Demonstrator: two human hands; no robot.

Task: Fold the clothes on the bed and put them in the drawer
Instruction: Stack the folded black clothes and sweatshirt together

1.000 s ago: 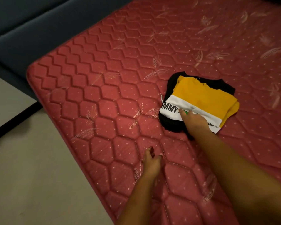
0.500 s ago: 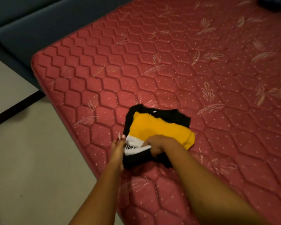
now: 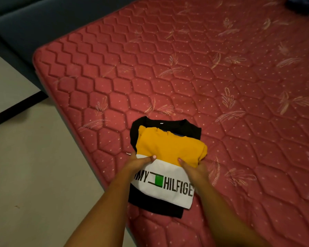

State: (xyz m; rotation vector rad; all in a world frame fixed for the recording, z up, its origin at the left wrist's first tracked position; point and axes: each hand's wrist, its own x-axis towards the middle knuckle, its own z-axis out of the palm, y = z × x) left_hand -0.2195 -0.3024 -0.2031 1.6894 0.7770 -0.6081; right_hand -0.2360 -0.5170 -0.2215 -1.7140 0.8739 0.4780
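**Folded yellow, white and black fabric stack (image 3: 168,152): gripped both sides**

A second ago my right hand (image 3: 193,168) alone dragged it. Now it sits near the edge of the red quilted mattress (image 3: 168,77), and my left hand (image 3: 141,163) has joined. Each hand clamps a side, thumb on top. I judge folding done and the lift to the drawer next.

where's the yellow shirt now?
Head view, lower centre: the yellow shirt lies on a black garment near the left edge of the mattress, gripped by the left hand and right hand.

Bare quilted mattress (image 3: 185,72) beyond and right of the folded clothes (image 3: 168,147) (bed edge just left).
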